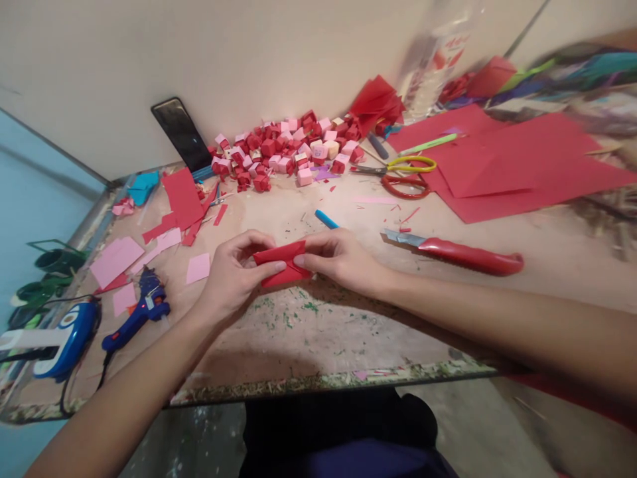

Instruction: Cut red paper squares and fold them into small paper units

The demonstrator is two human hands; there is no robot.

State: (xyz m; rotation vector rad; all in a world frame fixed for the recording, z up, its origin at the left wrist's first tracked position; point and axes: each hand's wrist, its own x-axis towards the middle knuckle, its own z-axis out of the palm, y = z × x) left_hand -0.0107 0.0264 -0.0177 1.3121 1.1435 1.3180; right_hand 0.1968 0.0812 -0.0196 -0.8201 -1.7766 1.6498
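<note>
A small folded piece of red paper (279, 255) is held just above the middle of the table, between my two hands. My left hand (243, 262) pinches its left side, thumb in front and fingers behind. On the right side, my right hand (338, 259) grips it the same way, its thumb pressed on a fold. The fingers behind the paper are partly hidden. A blue pen-like stick (326, 219) lies just beyond my right hand. Further right rests a red-handled knife (462, 255) with its blade toward my hands.
Red and pink paper cubes (286, 149) are heaped at the back wall beside a leaning phone (183, 135). Scissors (405, 174) and red sheets (517, 159) lie back right. A blue glue gun (137, 312) and pink paper pieces (117, 262) are left. A plastic bottle (435, 66) stands behind.
</note>
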